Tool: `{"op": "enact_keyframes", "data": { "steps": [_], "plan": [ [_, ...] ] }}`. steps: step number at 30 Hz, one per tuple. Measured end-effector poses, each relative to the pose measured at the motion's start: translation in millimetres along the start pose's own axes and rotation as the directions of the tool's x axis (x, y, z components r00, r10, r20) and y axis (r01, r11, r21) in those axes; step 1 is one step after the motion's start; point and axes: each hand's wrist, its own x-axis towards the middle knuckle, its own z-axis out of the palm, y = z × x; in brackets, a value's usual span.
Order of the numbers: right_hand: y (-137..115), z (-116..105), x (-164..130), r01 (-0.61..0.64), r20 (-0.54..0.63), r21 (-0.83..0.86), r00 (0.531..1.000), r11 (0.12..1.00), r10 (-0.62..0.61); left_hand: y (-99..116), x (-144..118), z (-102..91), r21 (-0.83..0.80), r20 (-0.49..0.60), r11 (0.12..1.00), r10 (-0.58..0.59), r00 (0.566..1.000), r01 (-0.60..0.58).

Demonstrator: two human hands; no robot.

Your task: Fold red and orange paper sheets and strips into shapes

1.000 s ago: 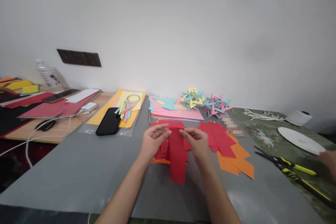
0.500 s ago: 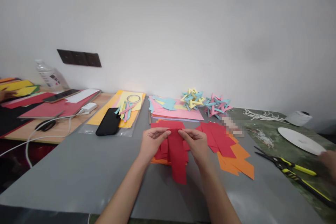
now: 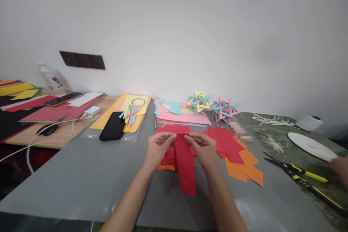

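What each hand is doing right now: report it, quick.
Left hand: closed, pinching the top edge of a red paper strip between thumb and fingers.
Right hand: closed, pinching the same edge farther right.

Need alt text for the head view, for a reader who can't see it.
The left hand and right hand hold the top of a red paper strip over a gray surface. Beyond sit two spiky paper models; a black phone lies to the left, red and orange sheets to the right.
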Motion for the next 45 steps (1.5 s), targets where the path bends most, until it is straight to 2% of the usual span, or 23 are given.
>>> {"op": "enact_keyframes", "data": {
  "steps": [5,11,16,27,32,35,37,41,45],
  "plan": [
    [-2,-1,0,0.043,0.001,-0.009,0.999,0.999,-0.043,0,-1,0.4,0.016,-0.009,1.0,0.007,1.0,-0.007],
    [-1,1,0,0.041,-0.053,0.003,0.998,0.999,-0.041,-1,0,0.8,-0.026,0.029,1.0,-0.004,1.0,0.005],
    [0,2,-1,0.02,-0.044,0.061,0.999,0.998,-0.018,-1,0,2.3,-0.04,0.025,0.999,-0.02,0.999,0.021],
    [-2,2,-2,0.038,0.019,0.032,0.999,0.999,-0.039,1,-1,1.1,-0.008,-0.052,1.0,0.015,0.999,-0.016],
    [-2,0,-1,0.073,0.004,0.001,0.997,0.997,-0.073,1,-2,1.6,-0.008,-0.06,1.0,0.022,0.998,-0.022],
    [-4,-2,-1,0.131,0.031,-0.063,0.991,0.989,-0.129,1,-2,2.5,0.003,-0.042,1.0,0.026,0.999,-0.026],
    [-8,-3,-2,0.216,0.067,-0.129,0.976,0.968,-0.208,1,-2,3.0,0.004,-0.025,0.999,0.032,0.999,-0.032],
    [-12,-3,-3,0.416,0.125,-0.249,0.909,0.875,-0.397,0,-3,2.6,0.005,0.019,0.999,0.04,0.999,-0.04],
    [-11,-2,-3,0.488,0.122,-0.254,0.873,0.835,-0.473,0,-2,1.6,0.036,0.043,0.995,0.091,0.995,-0.093]
  ]
}}
